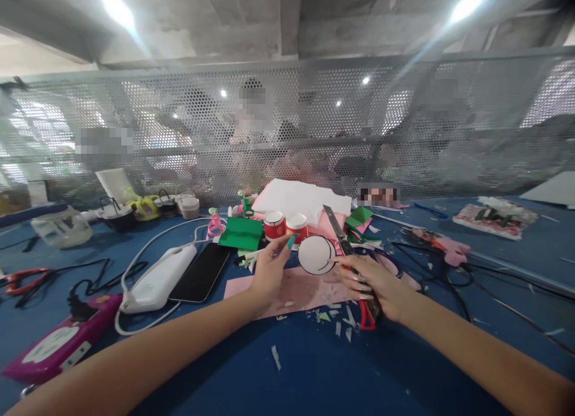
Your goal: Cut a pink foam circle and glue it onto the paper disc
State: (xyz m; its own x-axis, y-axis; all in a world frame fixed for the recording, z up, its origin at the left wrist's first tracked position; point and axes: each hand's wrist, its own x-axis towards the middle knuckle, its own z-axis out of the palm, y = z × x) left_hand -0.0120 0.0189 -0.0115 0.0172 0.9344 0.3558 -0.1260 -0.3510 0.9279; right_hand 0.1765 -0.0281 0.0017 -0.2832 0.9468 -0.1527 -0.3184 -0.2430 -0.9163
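Blue table (323,386), strewn with trimmings (275,357)

Loose trimmings are lying at lower centre, where a dragging forearm could be scattering them. Farther in, a pink sheet (291,287) is spreading under both hands, bearing more bits.

At centre right, the right hand (369,280) is curling its fingers closed around a red-and-black cutting tool (345,245), while a fingertip is reaching the right edge of a white disc (314,255). That disc is sitting at frame centre. Its blade being bare and so close, the tool could be nicking the disc, or the other hand, if the wrist were rolling. At centre left, the left hand (271,271) is bending its fingers beside the disc; whether they are touching or gripping it, I cannot tell. A weak hold could be letting the disc slip. Just beyond, a forward knock could be tipping the red cups (296,227).

Counting outward: one pink sheet, one cutting tool, one disc, one purple power strip (63,341) at lower left, one phone (200,273), two red cups, one mesh screen (287,143) and two glaring lights (468,4) across the top. Trimmings are lying too thick for counting.
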